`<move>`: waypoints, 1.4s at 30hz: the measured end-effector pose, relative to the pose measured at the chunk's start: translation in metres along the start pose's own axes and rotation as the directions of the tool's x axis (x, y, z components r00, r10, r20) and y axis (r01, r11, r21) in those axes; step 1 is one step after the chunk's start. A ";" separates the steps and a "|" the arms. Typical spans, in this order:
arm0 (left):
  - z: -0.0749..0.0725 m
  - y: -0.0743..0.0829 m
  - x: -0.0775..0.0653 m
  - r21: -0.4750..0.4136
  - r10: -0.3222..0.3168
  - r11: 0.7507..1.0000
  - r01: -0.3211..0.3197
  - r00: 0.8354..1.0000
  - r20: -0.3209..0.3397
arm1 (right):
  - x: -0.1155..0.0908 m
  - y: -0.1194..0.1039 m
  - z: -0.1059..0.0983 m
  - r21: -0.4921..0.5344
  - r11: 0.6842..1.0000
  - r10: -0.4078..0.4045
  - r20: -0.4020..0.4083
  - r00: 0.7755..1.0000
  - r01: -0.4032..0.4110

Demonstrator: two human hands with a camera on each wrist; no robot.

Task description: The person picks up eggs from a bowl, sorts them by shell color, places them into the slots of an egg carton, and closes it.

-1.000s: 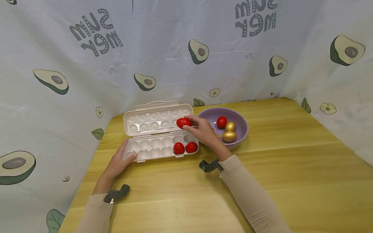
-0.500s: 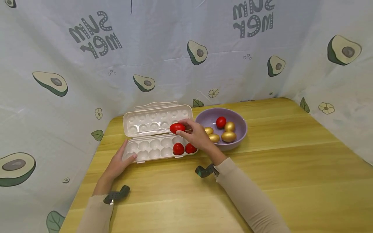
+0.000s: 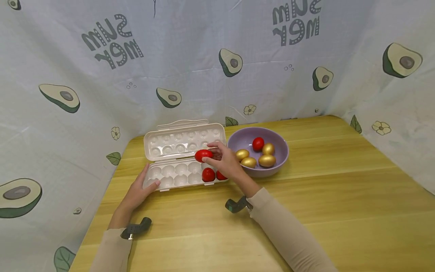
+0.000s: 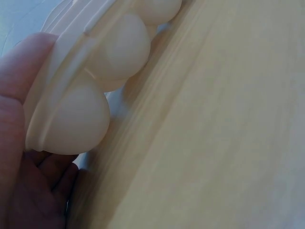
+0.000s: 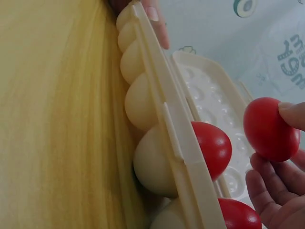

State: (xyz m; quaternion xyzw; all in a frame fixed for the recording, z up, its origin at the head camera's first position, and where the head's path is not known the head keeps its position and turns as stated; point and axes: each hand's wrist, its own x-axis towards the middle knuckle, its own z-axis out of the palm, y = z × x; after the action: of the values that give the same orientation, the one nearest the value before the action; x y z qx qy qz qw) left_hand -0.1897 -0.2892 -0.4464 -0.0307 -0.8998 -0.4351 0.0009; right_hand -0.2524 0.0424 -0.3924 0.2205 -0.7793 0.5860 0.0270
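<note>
Taking the middle of the carton's cup section as our clock centre, with twelve on the far side, we see the right hand [image 3: 222, 162] at two o'clock, pinching a red egg [image 3: 203, 155] by its right end between thumb and fingers. We find that egg at one o'clock, raised above the cups and apart from everything but the hand; the right wrist view shows us the thumb on its upper side and fingertips below.

At nine o'clock we see the left hand [image 3: 137, 189] gripping the end of the pale egg carton [image 3: 183, 186], thumb on the near edge and fingers reaching round the end and underneath.

Within the carton we count two red eggs seated side by side in the near row at three o'clock, one [image 3: 208, 175] in full sight and the other [image 3: 221, 176] partly behind the right hand. Its lid [image 3: 185, 153] lies folded back at twelve.

Farther out, between two and three, we have the purple bowl [image 3: 261, 173]. By the bowl's own clock, a red egg in the bowl [image 3: 258, 144] sits at twelve, with gold eggs at three [image 3: 268, 149], five [image 3: 267, 160], seven [image 3: 248, 162] and nine [image 3: 242, 154]. Carton and bowl rest on our wooden tabletop [image 3: 183, 245], and past its far edge hangs a pale curtain [image 3: 190, 30] printed with avocados.
</note>
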 end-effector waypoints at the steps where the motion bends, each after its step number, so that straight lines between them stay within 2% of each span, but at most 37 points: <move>1: 0.000 0.000 0.000 0.004 -0.003 1.000 0.003 1.000 -0.001 | 0.000 0.000 0.001 0.007 1.000 0.005 0.000 1.000 -0.005; 15: 0.000 0.002 -0.001 -0.017 -0.004 1.000 0.004 1.000 0.003 | -0.006 -0.003 0.013 -0.066 0.998 0.021 0.019 1.000 -0.020; 22: 0.001 0.002 0.000 -0.028 -0.001 1.000 0.002 1.000 0.007 | -0.008 -0.004 0.018 -0.113 0.993 -0.036 0.047 0.998 0.041; 27: 0.000 0.002 -0.001 -0.028 -0.003 1.000 0.003 1.000 0.005 | -0.008 -0.003 0.021 -0.110 0.991 -0.073 0.064 0.995 0.080; 42: 0.000 0.001 0.000 -0.017 -0.004 1.000 0.004 1.000 0.009 | -0.010 0.000 0.025 -0.194 0.972 -0.103 0.143 0.984 0.130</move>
State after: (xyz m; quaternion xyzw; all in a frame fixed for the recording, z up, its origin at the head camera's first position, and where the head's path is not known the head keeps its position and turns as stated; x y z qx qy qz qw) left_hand -0.1899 -0.2886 -0.4459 -0.0308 -0.8961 -0.4428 -0.0041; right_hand -0.2382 0.0226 -0.4029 0.3004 -0.8206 0.4851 0.0321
